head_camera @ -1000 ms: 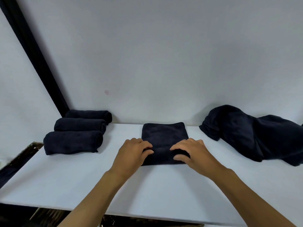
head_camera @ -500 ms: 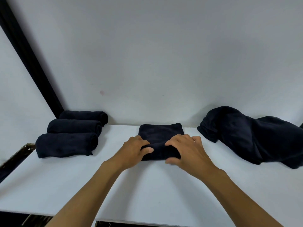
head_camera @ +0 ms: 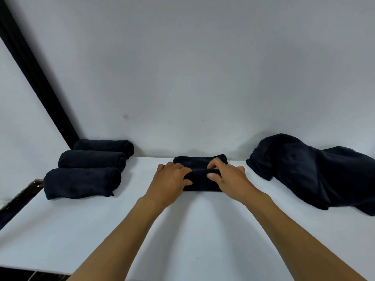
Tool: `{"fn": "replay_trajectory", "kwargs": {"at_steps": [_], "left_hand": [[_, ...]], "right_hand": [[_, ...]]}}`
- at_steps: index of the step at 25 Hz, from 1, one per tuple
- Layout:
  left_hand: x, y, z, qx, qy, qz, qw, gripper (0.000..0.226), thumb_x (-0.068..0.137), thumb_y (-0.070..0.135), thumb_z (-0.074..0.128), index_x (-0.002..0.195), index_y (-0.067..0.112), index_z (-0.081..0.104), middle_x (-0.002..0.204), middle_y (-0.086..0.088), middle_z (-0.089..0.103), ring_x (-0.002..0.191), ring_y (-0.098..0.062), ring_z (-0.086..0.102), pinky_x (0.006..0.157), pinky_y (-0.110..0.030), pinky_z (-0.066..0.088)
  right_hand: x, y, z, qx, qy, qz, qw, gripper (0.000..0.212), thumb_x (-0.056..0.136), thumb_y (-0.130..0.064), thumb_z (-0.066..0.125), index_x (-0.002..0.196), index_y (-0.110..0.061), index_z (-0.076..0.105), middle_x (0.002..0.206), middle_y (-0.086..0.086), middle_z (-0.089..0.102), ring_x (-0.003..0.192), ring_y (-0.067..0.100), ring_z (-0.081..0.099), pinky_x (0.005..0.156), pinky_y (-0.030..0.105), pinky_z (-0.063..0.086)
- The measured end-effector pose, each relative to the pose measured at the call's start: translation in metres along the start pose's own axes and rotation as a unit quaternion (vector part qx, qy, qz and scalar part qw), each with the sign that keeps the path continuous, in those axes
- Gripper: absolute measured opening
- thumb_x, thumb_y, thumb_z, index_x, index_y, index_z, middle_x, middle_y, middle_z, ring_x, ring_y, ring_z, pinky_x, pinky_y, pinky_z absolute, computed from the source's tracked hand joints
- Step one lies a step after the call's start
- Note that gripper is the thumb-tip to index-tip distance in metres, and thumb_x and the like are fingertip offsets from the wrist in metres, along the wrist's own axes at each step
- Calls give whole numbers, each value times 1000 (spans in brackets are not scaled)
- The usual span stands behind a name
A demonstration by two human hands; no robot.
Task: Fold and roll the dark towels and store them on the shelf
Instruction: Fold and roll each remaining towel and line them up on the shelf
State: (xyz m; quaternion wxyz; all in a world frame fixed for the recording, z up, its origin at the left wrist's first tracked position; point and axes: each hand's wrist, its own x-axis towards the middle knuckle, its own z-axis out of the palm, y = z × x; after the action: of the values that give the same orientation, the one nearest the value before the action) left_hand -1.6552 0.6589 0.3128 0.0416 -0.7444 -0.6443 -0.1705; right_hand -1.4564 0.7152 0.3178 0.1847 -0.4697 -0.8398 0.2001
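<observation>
Because the roll would likely spring open if let go, the half-rolled towel (head_camera: 203, 182) is held in a curled grip at both ends. The left hand (head_camera: 171, 179) is wrapped over its left part and the right hand (head_camera: 229, 177) over its right, with thumbs at the near side and fingers over the top. One flat strip is left unrolled toward the wall (head_camera: 203, 78), so the rolling is judged nearly done. The towel is laid mid-way along the worktop (head_camera: 101, 230). Three finished rolls (head_camera: 81, 182) are lined up at the left, probably to stay clear of the work. One loose heap (head_camera: 316, 173) of unfolded dark towels is piled at the right, and the number in it cannot be told.
</observation>
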Motion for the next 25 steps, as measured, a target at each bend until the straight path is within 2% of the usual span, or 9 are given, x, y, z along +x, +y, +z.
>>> {"fn": "replay_trajectory", "kwargs": {"at_steps": [4, 7, 8, 11, 13, 16, 19, 21, 25], "left_hand": [[33, -10, 3, -11, -115, -63, 991, 20, 97, 27, 46, 105, 26, 65, 99, 1, 64, 98, -23, 55, 79, -34, 36], [44, -17, 3, -43, -122, -76, 989, 25, 98, 34, 47, 116, 31, 65, 109, 0, 56, 106, -23, 48, 83, -33, 34], [44, -17, 4, -22, -93, -57, 994, 27, 98, 35, 47, 119, 30, 64, 110, -1, 54, 105, -23, 47, 84, -33, 34], [26, -17, 18, 59, 114, 66, 989, 30, 93, 31, 52, 113, 17, 69, 94, -5, 62, 86, -27, 57, 76, -36, 42], [15, -16, 31, 80, 172, 118, 975, 35, 83, 36, 66, 107, 12, 70, 93, -5, 67, 86, -26, 61, 75, -38, 48], [30, -16, 23, 67, 68, 78, 992, 49, 74, 33, 79, 115, 10, 66, 104, -6, 68, 95, -29, 62, 85, -36, 45], [64, -20, 6, -25, -79, -7, 997, 37, 88, 36, 65, 121, 20, 61, 103, -1, 63, 98, -25, 56, 78, -29, 35], [83, -28, -1, -101, -165, -59, 979, 31, 87, 36, 65, 115, 23, 63, 95, 3, 60, 92, -21, 57, 72, -28, 39], [105, -44, -8, -209, -247, -110, 940, 16, 88, 39, 64, 98, 27, 67, 88, 10, 62, 88, -14, 59, 71, -23, 42]], "right_hand": [[4, 5, 4, -106, 96, -83, 986, 18, 95, -39, 51, 110, -32, 55, 112, -13, 56, 104, 10, 48, 92, 29, 24], [-1, 11, 10, -173, 75, -144, 972, 39, 84, -49, 60, 118, -30, 57, 122, -15, 54, 115, 12, 47, 96, 29, 20], [3, 13, 9, -167, 63, -137, 974, 40, 85, -48, 61, 120, -30, 57, 123, -15, 54, 118, 12, 45, 98, 29, 20], [28, 13, 0, -88, 18, -87, 992, 31, 91, -45, 57, 119, -32, 57, 119, -13, 57, 116, 11, 45, 100, 31, 25], [47, 16, -4, -45, -34, -50, 997, 24, 93, -43, 55, 115, -32, 58, 112, -12, 61, 110, 13, 50, 99, 35, 31], [73, 22, -7, 12, -88, -1, 996, 18, 94, -42, 54, 107, -33, 61, 107, -13, 65, 104, 15, 57, 99, 41, 40], [81, 18, -7, -5, -19, -6, 1000, 20, 94, -44, 53, 109, -32, 61, 109, -12, 63, 104, 14, 57, 97, 42, 40], [72, 20, -5, -96, 34, -61, 993, 31, 92, -53, 51, 115, -34, 57, 113, -13, 57, 105, 14, 53, 94, 39, 38], [72, 26, -6, -155, -19, -87, 984, 48, 84, -61, 56, 126, -39, 47, 120, -15, 55, 110, 13, 48, 91, 36, 36]]}}
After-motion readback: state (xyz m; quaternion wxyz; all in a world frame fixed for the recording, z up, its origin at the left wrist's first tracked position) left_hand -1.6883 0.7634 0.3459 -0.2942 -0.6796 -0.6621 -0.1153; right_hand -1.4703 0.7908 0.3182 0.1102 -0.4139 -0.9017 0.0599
